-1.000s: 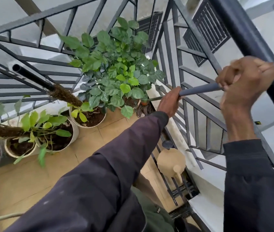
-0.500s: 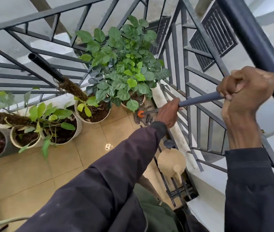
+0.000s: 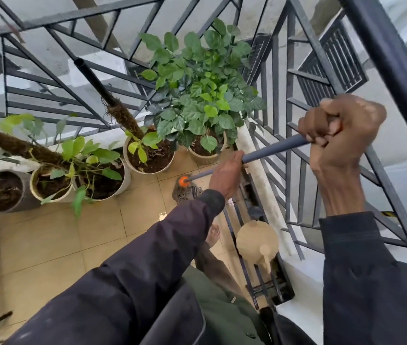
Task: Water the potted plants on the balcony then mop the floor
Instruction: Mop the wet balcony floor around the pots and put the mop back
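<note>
I hold a mop by its grey handle (image 3: 274, 148). My right hand (image 3: 339, 130) grips the top end, high and close to the camera. My left hand (image 3: 227, 175) grips the handle lower down. The stringy mop head (image 3: 187, 191) with an orange collar (image 3: 183, 181) lies on the tan floor tiles (image 3: 48, 245), just in front of the bushy potted plant (image 3: 202, 95). More potted plants (image 3: 147, 155) stand in a row along the railing to the left. A tan watering can (image 3: 257, 241) stands by the right railing, below my hands.
Dark metal railings (image 3: 294, 120) enclose the balcony at the back and right. A floor drain grate (image 3: 259, 282) runs along the right edge. My bare foot (image 3: 213, 235) is on the tiles near the can. A moss pole (image 3: 112, 105) leans out of one pot.
The mop head has slid back toward me, out from under the bushy plant onto the open tiles. Both hands kept their grip on the handle.
</note>
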`<state>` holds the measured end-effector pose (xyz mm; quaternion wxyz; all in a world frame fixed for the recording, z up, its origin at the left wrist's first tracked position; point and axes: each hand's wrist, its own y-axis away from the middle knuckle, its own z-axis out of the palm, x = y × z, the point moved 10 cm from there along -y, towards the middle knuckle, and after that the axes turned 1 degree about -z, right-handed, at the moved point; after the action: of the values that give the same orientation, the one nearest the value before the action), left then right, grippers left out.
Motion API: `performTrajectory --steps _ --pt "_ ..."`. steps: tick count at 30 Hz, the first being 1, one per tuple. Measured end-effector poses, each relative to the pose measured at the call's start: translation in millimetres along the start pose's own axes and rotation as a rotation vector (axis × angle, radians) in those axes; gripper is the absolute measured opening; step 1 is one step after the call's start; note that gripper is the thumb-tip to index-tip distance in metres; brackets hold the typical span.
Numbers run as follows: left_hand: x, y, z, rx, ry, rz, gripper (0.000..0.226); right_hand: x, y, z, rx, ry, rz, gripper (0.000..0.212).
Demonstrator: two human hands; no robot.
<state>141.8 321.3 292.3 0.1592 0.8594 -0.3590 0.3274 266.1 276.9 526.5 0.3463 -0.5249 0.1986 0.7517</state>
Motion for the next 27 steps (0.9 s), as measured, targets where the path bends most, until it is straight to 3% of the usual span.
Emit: performTrajectory --steps 2,4,8,12,18,23,27 --pt "9.7 -13.1 -5.9 0.000 0.059 0.030 0.007 -15.9 -3.7 9.0 -0.021 -0.004 -0.087 0.039" --pt "10.1 -24.4 -1.9 -0.068 0.114 0.002 0.013 -17.9 -3.7 13.4 -0.028 0.024 -0.130 0.039" --pt "-9.6 -17.1 13.9 -0.199 0.113 -0.033 0.021 14.9 18.0 18.9 -0.010 0.158 -0.098 0.041" --pt "-26.9 2.3 9.8 -0.195 0.110 -0.057 0.021 31.5 27.5 22.3 0.034 0.175 -0.066 0.050" --pt "-82.6 55.8 -7.5 -0.167 0.051 -0.152 0.029 69.5 44.5 44.4 0.056 0.100 0.093 0.046" --pt "-125.6 112.3 -25.6 -0.166 0.030 -0.192 0.030 105.6 82.2 72.1 -0.003 0.033 0.189 0.046" --pt "-127.3 115.7 -52.4 -0.066 0.069 -0.155 0.033 90.2 85.0 106.1 -0.097 -0.014 0.126 0.043"
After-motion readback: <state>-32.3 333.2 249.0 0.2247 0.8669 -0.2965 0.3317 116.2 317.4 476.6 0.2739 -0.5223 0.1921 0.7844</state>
